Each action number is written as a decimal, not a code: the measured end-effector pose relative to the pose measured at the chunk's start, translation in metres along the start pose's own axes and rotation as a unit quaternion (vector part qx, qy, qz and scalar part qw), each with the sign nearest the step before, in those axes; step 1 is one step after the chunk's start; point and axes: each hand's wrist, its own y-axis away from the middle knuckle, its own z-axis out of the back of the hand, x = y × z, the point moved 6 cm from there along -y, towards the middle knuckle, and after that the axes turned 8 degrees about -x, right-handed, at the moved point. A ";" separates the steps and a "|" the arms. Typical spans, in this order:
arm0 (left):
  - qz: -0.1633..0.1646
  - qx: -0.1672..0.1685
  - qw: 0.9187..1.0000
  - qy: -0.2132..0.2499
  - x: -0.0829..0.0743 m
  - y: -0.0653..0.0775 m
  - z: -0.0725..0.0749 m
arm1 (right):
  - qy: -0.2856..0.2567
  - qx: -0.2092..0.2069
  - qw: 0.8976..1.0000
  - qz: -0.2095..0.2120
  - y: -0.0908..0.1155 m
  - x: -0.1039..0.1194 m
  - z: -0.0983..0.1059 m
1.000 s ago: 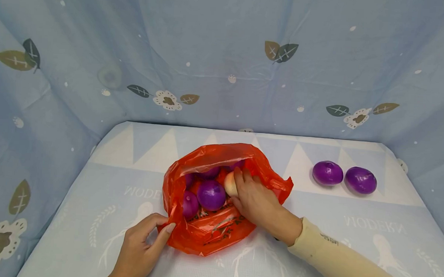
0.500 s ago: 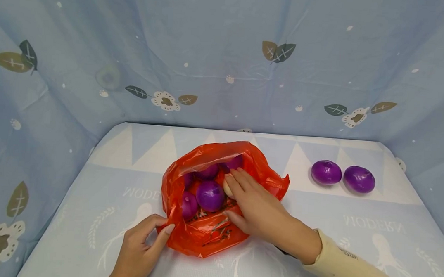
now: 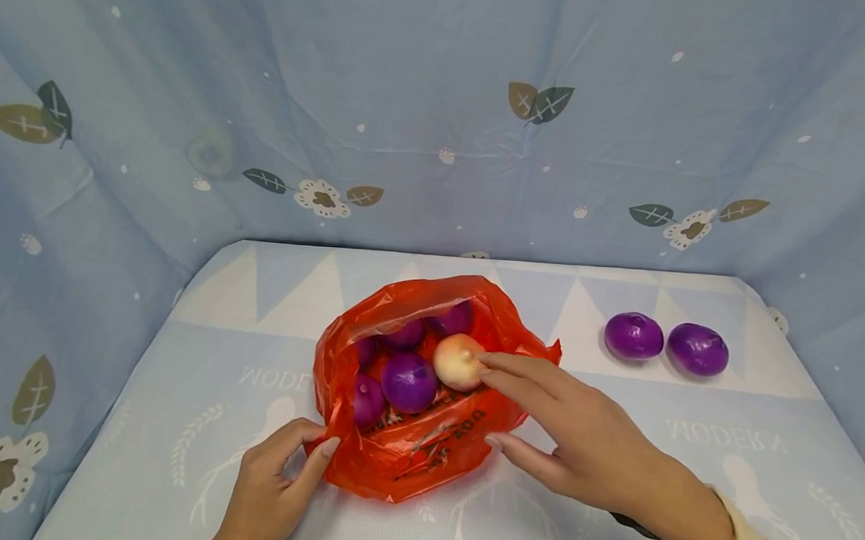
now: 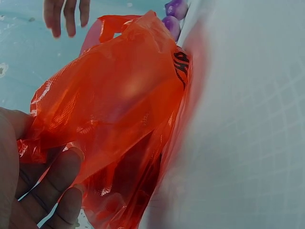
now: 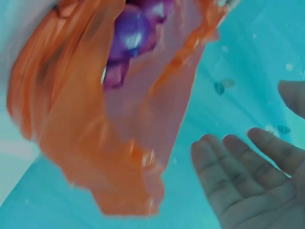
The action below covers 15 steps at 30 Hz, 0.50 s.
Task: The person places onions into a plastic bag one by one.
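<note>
A red plastic bag (image 3: 424, 455) lies on the table with its mouth spread. Inside it sit several shiny purple onions (image 3: 409, 382) and one pale yellow onion (image 3: 458, 362); all look like smooth models. My left hand (image 3: 271, 476) pinches the bag's near left rim between thumb and fingers, as the left wrist view also shows. Over the bag's right edge is my right hand (image 3: 585, 438), its fingers extended and holding nothing. In the head view its fingertips overlap the pale onion's right side; the right wrist view shows the palm (image 5: 267, 205) bare, apart from the bag.
Two more purple onions (image 3: 634, 337) lie side by side at the table's right rear. A pale patterned cloth covers the table (image 3: 255, 359). Blue printed curtains (image 3: 425, 117) hang behind it and at both sides.
My right hand has let go of the pale onion inside the bag and drawn back toward the right. The left hand stays on the rim.
</note>
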 end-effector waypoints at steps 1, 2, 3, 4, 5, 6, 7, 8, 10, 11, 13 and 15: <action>0.000 0.000 1.000 0.000 0.000 0.000 0.000 | -0.005 -0.021 1.000 0.011 0.001 -0.001 0.006; 0.000 0.000 1.000 -0.001 0.000 0.000 0.000 | -0.010 -0.040 0.999 0.019 0.002 -0.002 0.011; 0.002 0.000 1.000 -0.002 0.000 0.000 0.000 | -0.016 -0.061 0.998 0.027 0.003 -0.003 0.016; 0.004 0.001 1.000 -0.003 0.001 0.000 0.000 | -0.020 -0.085 0.996 0.034 0.005 -0.005 0.022; 0.007 0.003 1.000 -0.005 0.001 0.000 0.000 | -0.023 -0.111 0.993 0.042 0.007 -0.007 0.028; 0.009 0.003 1.000 -0.007 0.001 0.000 0.000 | -0.025 -0.136 0.989 0.048 0.009 -0.010 0.033; 0.011 0.004 1.000 -0.008 0.001 0.000 0.000 | -0.023 -0.156 0.986 0.048 0.011 -0.014 0.038; 0.013 0.005 1.000 -0.010 0.002 0.000 0.000 | -0.018 -0.171 0.984 0.041 0.014 -0.018 0.043; 0.015 0.007 1.000 -0.012 0.002 0.001 0.000 | -0.004 -0.196 0.980 0.021 0.020 -0.028 0.053; 0.016 0.007 1.000 -0.012 0.002 0.001 0.000 | 0.005 -0.204 0.979 0.010 0.022 -0.033 0.057; 0.013 0.006 1.000 -0.011 0.001 0.001 -0.001 | 0.028 -0.209 0.977 -0.017 0.027 -0.045 0.063; 0.012 0.006 1.000 -0.009 0.001 0.001 -0.001 | 0.045 -0.214 0.975 -0.038 0.032 -0.060 0.067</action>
